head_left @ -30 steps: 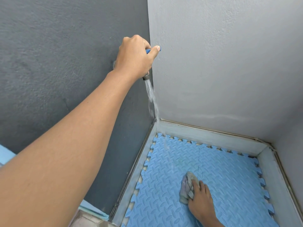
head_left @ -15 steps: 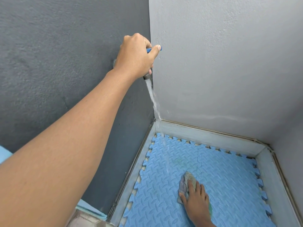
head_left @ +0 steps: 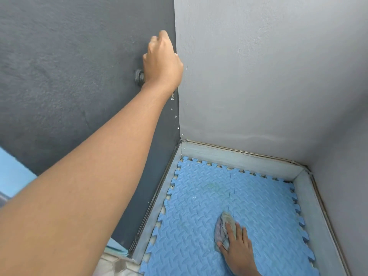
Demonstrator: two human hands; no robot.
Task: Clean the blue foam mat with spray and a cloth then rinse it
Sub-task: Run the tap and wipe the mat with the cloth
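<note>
The blue foam mat [head_left: 199, 212], with a tread pattern and jigsaw edges, lies flat in a floor recess at the lower right. My right hand [head_left: 238, 250] presses a greyish cloth [head_left: 224, 226] flat against the mat. My left hand [head_left: 162, 60] reaches up and is closed around a wall tap, whose dark base [head_left: 139, 76] shows on the dark grey wall; the handle is hidden under my fingers. Only single water drops [head_left: 172, 97] fall from below that hand toward the corner.
Two walls meet in a corner: dark grey [head_left: 69, 66] on the left, light grey [head_left: 268, 76] behind. A pale raised kerb [head_left: 239, 156] rims the recess on three sides. Another blue mat piece [head_left: 12, 172] and tiled floor [head_left: 115, 265] show at the lower left.
The steady stream from the tap has dwindled to single drops. My left hand has turned on the tap, hiding its blue handle. My right hand stays on the cloth, shifted slightly.
</note>
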